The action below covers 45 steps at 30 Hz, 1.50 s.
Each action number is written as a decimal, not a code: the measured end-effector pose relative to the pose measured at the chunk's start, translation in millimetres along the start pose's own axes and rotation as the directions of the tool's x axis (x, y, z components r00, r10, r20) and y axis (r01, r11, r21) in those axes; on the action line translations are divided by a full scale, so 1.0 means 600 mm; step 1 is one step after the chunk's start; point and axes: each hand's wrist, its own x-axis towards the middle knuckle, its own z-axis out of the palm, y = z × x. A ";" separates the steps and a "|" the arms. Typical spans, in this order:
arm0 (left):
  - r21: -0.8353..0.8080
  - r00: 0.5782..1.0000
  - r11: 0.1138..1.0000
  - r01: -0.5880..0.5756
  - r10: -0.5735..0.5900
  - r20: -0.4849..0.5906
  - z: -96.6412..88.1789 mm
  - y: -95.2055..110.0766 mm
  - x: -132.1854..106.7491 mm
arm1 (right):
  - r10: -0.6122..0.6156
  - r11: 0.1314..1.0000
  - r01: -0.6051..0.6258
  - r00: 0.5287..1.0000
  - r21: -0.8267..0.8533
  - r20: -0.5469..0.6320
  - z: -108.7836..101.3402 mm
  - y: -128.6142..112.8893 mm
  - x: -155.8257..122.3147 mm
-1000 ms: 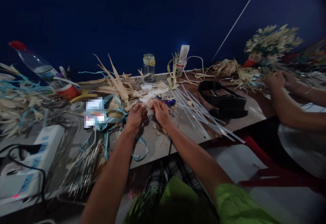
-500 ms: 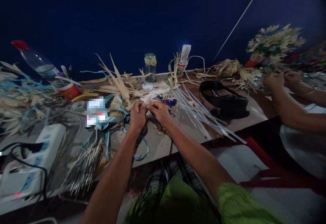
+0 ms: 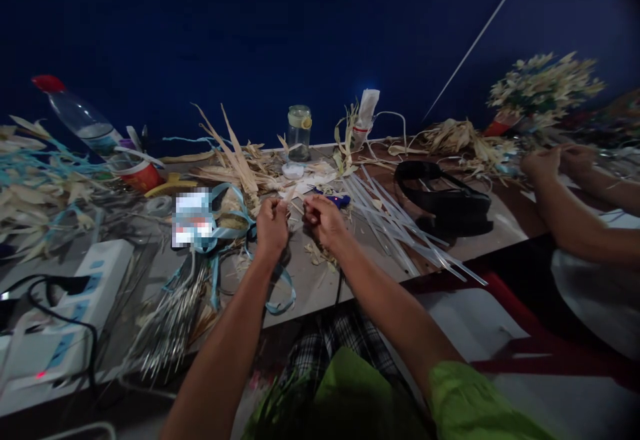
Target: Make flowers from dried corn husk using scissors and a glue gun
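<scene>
Over the table, my left hand (image 3: 273,227) is closed, its fingertips pinching a pale strip of dried corn husk (image 3: 289,195). A short gap away, my right hand (image 3: 324,219) is also closed, thumb against fingers; what sits in that pinch is too small to make out. Just behind the right hand lies a blue glue gun (image 3: 341,201) with a small red light. Loops of light blue ribbon (image 3: 281,303) curl beside my left wrist. Husk scraps (image 3: 320,253) are scattered on the table below the right hand.
Clear plastic tubes (image 3: 385,220) and a black strapped device (image 3: 445,203) lie to the right. A glass jar (image 3: 299,135) stands behind. Thin metal wires (image 3: 173,330) and a white power strip (image 3: 75,313) are at left. Another person's hands (image 3: 555,163) work at far right.
My hands, together at the fingertips before, have come apart; the right hand has turned and drawn slightly to the right. The whole view has shifted a little.
</scene>
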 end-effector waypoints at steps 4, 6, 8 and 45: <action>-0.124 0.998 0.990 0.061 -0.061 0.005 0.001 0.002 0.001 | 0.056 0.998 -0.053 0.996 -0.045 0.065 0.000 -0.005 -0.004; -0.117 0.998 0.991 0.061 -0.061 0.009 0.000 0.003 0.002 | 0.068 0.995 -0.055 0.987 -0.089 0.145 0.005 -0.001 -0.009; -0.029 1.000 0.999 0.017 -0.018 -0.005 -0.002 0.005 0.002 | 0.050 0.990 -0.023 0.981 -0.140 0.190 0.011 0.006 -0.011; 0.442 0.960 0.865 -0.237 0.277 -0.028 0.010 -0.001 -0.017 | -0.427 0.632 0.396 0.895 -0.666 0.128 0.004 0.030 -0.005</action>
